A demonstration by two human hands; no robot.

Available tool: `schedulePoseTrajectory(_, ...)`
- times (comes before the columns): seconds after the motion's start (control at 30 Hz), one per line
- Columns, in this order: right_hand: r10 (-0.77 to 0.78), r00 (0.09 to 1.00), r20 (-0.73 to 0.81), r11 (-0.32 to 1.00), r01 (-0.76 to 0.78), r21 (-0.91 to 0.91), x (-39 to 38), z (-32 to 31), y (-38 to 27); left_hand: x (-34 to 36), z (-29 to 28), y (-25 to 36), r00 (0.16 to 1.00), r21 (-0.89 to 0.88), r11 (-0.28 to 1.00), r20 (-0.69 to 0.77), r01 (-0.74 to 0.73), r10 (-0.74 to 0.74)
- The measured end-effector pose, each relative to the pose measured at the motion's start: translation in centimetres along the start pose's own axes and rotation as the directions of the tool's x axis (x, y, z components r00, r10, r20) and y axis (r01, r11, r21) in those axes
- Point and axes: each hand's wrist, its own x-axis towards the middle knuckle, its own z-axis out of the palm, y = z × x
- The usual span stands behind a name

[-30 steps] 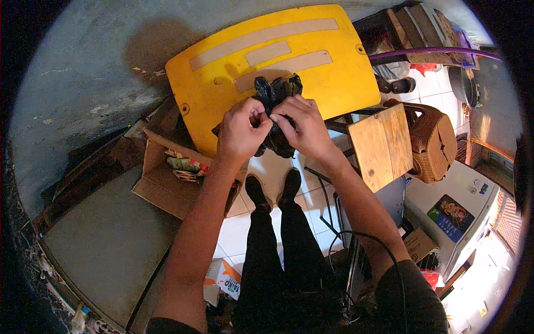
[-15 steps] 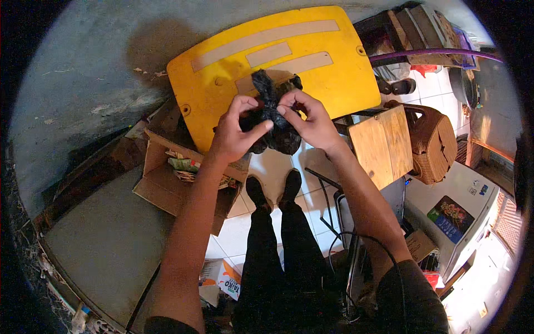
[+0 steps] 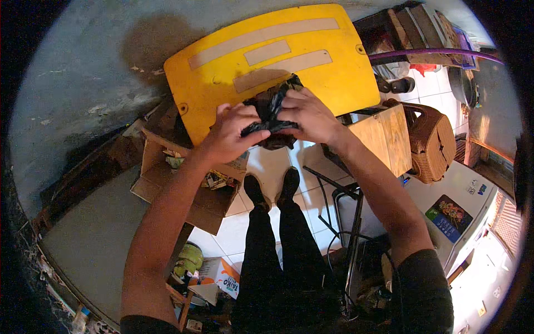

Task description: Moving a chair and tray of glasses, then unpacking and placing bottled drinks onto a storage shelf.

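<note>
Both of my hands are on a crumpled black plastic bag (image 3: 270,108), held in front of the yellow board (image 3: 311,83) with pale tape strips. My left hand (image 3: 228,133) grips a dark strand at the bag's left, its thumb pointing inward along it. My right hand (image 3: 311,117) grips the right side of the bag, fingers curled over the plastic. Two gathered strands of the bag spread apart between my hands, one upward and one leftward. The bag's contents are hidden.
An open cardboard box (image 3: 161,183) with papers is at left, beside a grey surface (image 3: 83,245). Right are a wooden board (image 3: 389,145), a brown woven basket (image 3: 431,139) and a white fridge (image 3: 473,195). My feet stand on white tiles (image 3: 222,239), near a green round object (image 3: 189,259).
My hands have moved apart, the left lower-left, the right outward with its forearm. The gathered middle of the bag is now pulled into strands between them.
</note>
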Motion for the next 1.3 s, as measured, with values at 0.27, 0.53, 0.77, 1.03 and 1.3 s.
schedulePoseTrajectory(0.27, -0.020, 0.997, -0.071, 0.999, 0.017, -0.048, 0.0, -0.2, 1.0, -1.6, 2.6, 1.6, 0.963, -0.057, 0.978, -0.169, 0.203, -0.210)
schedulePoseTrajectory(0.53, 0.005, 1.000, -0.023, 0.972, -0.010, -0.236, -0.3, 0.6, 2.2, -0.9, 3.4, 1.4, 0.878, -0.445, 0.787, -0.003, 0.427, -0.478)
schedulePoseTrajectory(0.77, -0.007, 0.999, 0.043, 0.945, 0.021, -0.328, 0.1, 0.0, 3.7, -0.9, 4.7, 1.6, 0.927, -0.420, 0.830, 0.091, 0.368, -0.364)
schedulePoseTrajectory(1.03, 0.190, 0.982, -0.006, 0.759, -0.143, 0.635, 0.2, -0.5, -1.9, -2.2, 1.4, 1.4, 0.946, -0.295, 0.948, -0.259, 0.117, -0.197)
schedulePoseTrajectory(1.3, -0.085, 0.972, 0.218, 0.983, 0.046, 0.179, -1.1, -2.5, 0.7, -2.3, -2.7, 0.7, 0.991, 0.208, 0.976, 0.128, -0.059, 0.033)
